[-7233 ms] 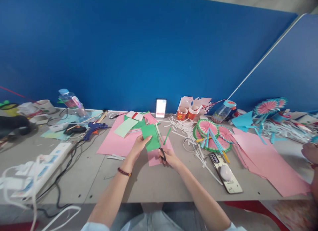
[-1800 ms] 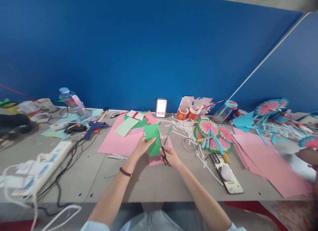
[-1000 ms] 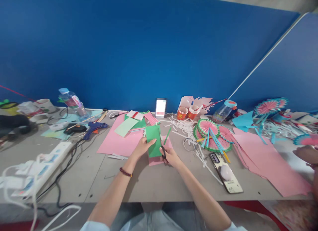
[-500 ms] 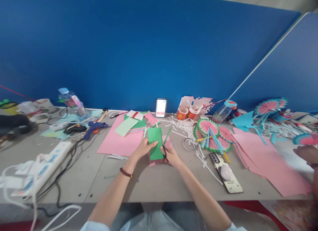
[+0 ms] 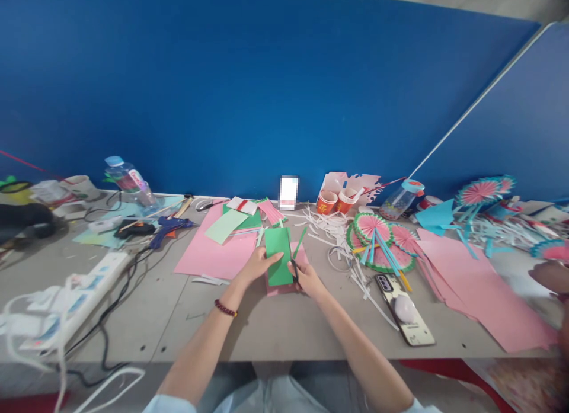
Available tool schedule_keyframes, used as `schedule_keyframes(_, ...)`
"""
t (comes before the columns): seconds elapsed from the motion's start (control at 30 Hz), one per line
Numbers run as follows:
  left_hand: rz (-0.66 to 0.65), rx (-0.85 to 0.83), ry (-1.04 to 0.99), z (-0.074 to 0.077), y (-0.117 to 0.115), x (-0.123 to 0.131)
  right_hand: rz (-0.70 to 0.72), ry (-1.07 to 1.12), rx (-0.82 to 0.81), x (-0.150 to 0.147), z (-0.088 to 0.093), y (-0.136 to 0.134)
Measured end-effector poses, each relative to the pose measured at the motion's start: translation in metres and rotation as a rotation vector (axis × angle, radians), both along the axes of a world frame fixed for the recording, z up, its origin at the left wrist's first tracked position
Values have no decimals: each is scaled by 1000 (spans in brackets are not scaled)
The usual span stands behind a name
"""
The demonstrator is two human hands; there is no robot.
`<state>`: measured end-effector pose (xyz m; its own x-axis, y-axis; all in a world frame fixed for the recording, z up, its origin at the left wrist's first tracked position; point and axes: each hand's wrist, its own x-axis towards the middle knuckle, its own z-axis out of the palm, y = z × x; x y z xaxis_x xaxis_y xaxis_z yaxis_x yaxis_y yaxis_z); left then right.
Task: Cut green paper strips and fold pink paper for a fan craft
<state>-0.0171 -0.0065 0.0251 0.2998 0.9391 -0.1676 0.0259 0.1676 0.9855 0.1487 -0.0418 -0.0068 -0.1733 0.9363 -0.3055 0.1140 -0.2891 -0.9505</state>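
Observation:
My left hand grips the left edge of a green paper, thumb on top. In my right hand is a pair of dark scissors, its blades along the paper's right edge. A thin green strip sticks up just right of the blades. Under the green paper lies a smaller pink sheet. A larger pink sheet is to the left, with a pale green piece and other cut paper on it.
Right of my hands are white paper scraps, pleated paper fans and a phone. Red paper cups stand behind. A power strip and blue glue gun lie left. Another person's hand is at far right.
My hands, the green paper and the scissors look almost unchanged. At the far right, the other person's hand and the pleated paper there have shifted slightly to the right.

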Motion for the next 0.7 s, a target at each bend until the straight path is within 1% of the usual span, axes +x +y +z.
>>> schedule_keyframes(0.23,-5,17,14,-3,1,-1,-30,-10,-62,0,3,0)
schedule_keyframes(0.43,-14,34,40,-6,2,-2,-25,-3,-33,1,4,0)
schedule_keyframes(0.7,-28,17,28,-5,1,-2,-18,15,-34,-1,9,-1)
